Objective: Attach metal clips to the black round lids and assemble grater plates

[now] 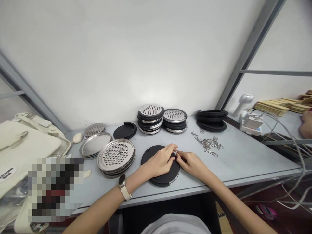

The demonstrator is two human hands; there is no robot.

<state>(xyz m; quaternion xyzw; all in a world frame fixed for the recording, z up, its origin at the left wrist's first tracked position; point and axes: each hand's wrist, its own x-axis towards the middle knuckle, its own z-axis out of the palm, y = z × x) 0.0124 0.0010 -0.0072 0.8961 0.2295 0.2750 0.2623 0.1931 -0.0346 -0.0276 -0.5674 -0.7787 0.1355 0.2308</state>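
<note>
A round black disc (162,177) with a silvery edge at its lower right lies flat near the table's front edge. My left hand (161,161) rests over the disc, fingers bent toward its right rim, a watch on the wrist. At that rim my right hand (191,163) pinches a small shiny metal piece, mostly hidden, and the fingertips of both hands nearly meet there. Whether my left fingers also grip the piece is unclear. Right of the hands lies a loose pile of metal clips (209,143).
Stacked grater discs (117,156) and a plain metal disc (96,145) lie left. Behind stand two stacks of black-rimmed graters (150,110) (174,114), with black holders (211,125) at back right. White bags (29,139) crowd the left; cables (290,130) hang right, near another person's hand (306,125).
</note>
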